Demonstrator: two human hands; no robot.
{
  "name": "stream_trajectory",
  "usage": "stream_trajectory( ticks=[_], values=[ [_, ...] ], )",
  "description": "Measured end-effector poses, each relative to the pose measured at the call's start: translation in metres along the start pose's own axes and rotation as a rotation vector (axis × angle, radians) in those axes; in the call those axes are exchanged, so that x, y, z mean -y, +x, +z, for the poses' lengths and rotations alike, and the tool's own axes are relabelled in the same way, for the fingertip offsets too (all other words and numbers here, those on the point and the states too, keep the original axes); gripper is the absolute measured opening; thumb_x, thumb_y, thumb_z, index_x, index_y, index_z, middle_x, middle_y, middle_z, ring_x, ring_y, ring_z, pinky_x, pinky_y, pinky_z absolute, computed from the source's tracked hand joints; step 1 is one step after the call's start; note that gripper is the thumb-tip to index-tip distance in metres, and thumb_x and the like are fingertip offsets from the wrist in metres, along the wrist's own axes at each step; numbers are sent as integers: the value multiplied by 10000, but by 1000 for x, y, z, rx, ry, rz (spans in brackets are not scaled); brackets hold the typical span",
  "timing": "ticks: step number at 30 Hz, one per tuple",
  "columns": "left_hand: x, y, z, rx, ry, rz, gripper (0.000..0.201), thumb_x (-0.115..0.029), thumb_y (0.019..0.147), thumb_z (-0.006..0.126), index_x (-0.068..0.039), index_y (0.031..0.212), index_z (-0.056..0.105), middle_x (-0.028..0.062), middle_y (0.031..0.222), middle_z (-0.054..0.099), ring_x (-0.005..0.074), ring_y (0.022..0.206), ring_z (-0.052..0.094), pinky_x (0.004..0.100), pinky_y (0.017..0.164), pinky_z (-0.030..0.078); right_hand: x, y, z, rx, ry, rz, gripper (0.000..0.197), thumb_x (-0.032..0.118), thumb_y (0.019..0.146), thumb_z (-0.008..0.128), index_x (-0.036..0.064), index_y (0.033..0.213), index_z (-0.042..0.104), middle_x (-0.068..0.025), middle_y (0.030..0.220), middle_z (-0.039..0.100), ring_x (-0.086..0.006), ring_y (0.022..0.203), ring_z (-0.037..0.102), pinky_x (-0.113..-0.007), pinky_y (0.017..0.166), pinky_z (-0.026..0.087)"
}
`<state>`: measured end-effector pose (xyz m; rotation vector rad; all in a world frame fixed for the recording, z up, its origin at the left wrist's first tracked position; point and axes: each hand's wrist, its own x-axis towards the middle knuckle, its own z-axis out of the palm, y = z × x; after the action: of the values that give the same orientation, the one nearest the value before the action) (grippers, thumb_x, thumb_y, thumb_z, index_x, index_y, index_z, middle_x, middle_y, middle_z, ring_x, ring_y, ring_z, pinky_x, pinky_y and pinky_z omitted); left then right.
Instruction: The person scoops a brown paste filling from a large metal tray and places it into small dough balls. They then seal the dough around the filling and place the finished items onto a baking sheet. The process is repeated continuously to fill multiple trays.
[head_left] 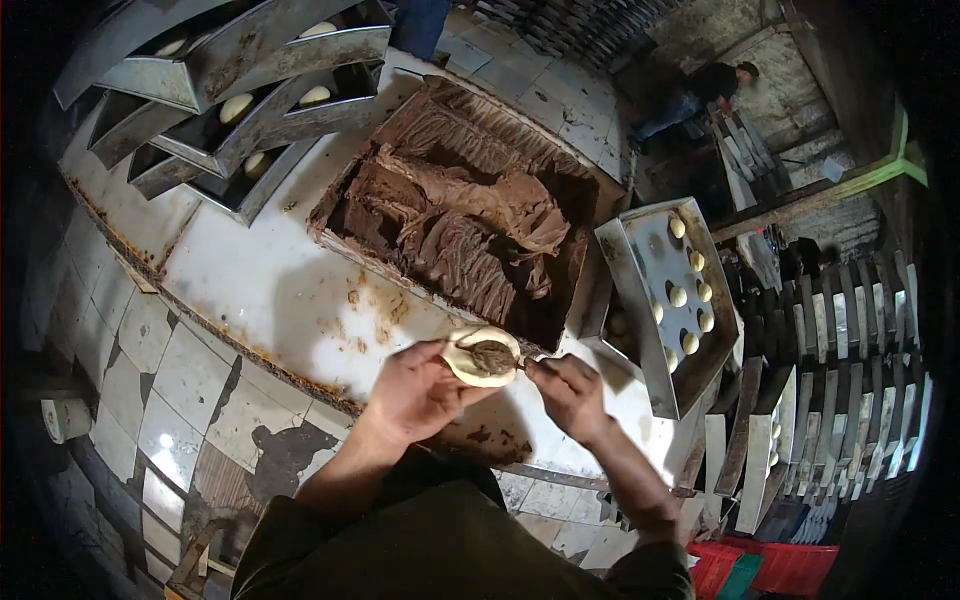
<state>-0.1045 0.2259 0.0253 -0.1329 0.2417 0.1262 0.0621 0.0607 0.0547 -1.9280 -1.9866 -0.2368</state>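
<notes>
My left hand (412,388) is closed around the edge of a flattened round of pale dough (462,372), cupping it. A lump of brown filling (492,354) lies in the hollow of the dough. At the dough's right edge my right hand (568,392) is closed on a thin spreading tool (522,364). Its far end meets the filling, and the hand covers most of its handle. Just beyond both hands stands a large box of brown paste (450,215), its surface ridged and scooped.
Metal trays (290,70) with dough balls are stacked crosswise at the far left. Another tray (648,345) of dough balls leans at the right of the white table (240,290). Farther right are tray stacks (850,400). A person (690,100) bends in the background.
</notes>
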Motion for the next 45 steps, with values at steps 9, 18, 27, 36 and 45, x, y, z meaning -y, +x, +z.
stream_trajectory(
  ticks=[9,18,27,36,45],
  values=[
    [-13,-1,-27,-60,184,55,479,35,816,487,64,1276,356,190,1221,505,320,1112,533,477,986,405,2,-81,97,-450,122,727,242,-87,801,582,-21,1031,615,-153,868,580,-240,716,555,-274,619,464],
    [92,55,-54,45,427,-275,436,29,794,530,-61,1206,417,102,981,568,202,778,628,345,691,558,-6,-59,25,45,1171,1087,296,228,913,533,-42,827,619,-117,727,524,-164,642,454,-281,584,375],
    [220,97,-16,-185,367,-204,291,-5,872,397,-22,1144,498,123,1062,575,233,1014,566,348,844,508,-19,-183,-76,-14,215,516,245,56,749,653,18,977,572,-154,929,589,-314,754,605,-377,666,514],
    [434,180,-58,13,1322,232,348,-164,845,640,-2,1125,509,111,1076,539,167,969,563,278,766,497,-60,-368,-109,-487,416,916,249,-97,782,553,-22,1019,568,-192,1194,490,-307,993,572,-365,825,480],
    [442,221,26,662,2272,298,464,-235,773,685,-27,1159,534,135,1257,474,292,1187,444,381,980,379,-161,-407,-35,-774,482,1339,184,121,861,488,-22,930,580,-191,961,553,-342,893,508,-402,803,405]
  ],
)
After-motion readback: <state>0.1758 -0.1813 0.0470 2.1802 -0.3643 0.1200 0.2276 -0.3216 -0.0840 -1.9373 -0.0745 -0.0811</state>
